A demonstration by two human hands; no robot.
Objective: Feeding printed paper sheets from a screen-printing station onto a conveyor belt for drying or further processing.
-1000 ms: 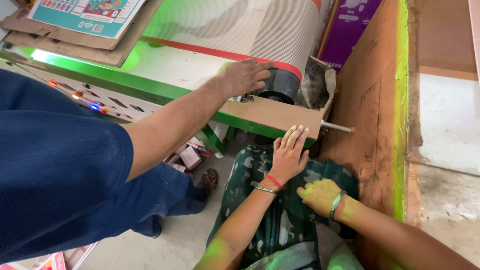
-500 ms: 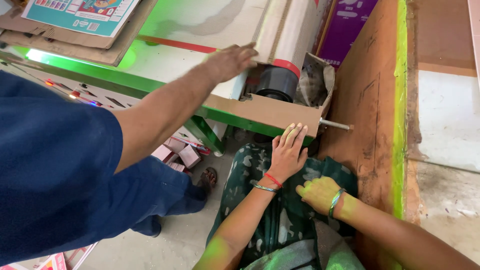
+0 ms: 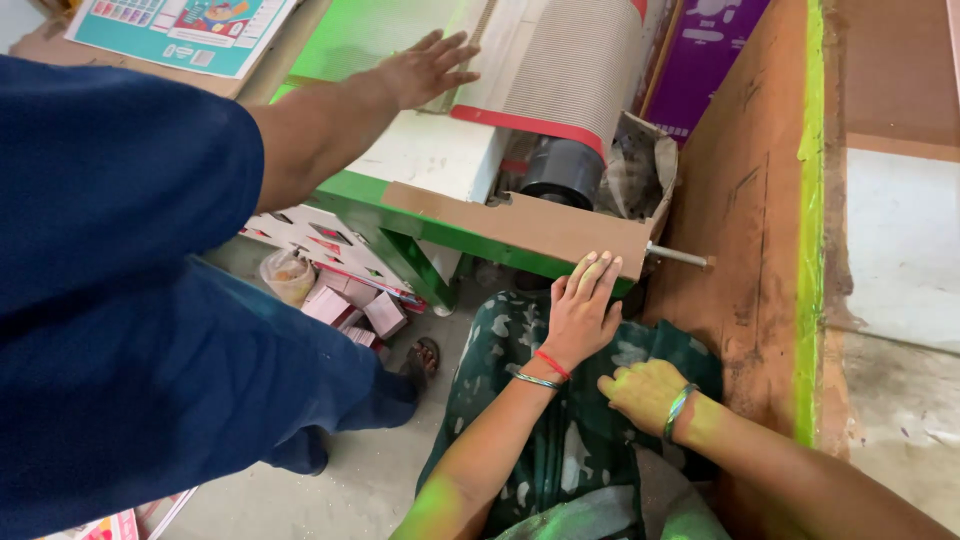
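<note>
Below the green machine's edge, the left hand [image 3: 582, 312] lies flat, fingers together, fingertips touching the cardboard strip [image 3: 520, 222] along the frame, apparently steadying it. Right hand [image 3: 648, 391] rests loosely curled on the patterned green cloth [image 3: 500, 345] over the lap, holding nothing. Another person's hand [image 3: 425, 68], fingers spread, hovers over the belt beside the ribbed roller [image 3: 575, 65].

We rest our left hand [image 3: 583, 312] flat against the cardboard strip [image 3: 530, 222] and our right hand [image 3: 648, 392] on our lap. On the far left, a co-worker's hand [image 3: 428, 68] hovers over the roller machine [image 3: 575, 70].
</note>
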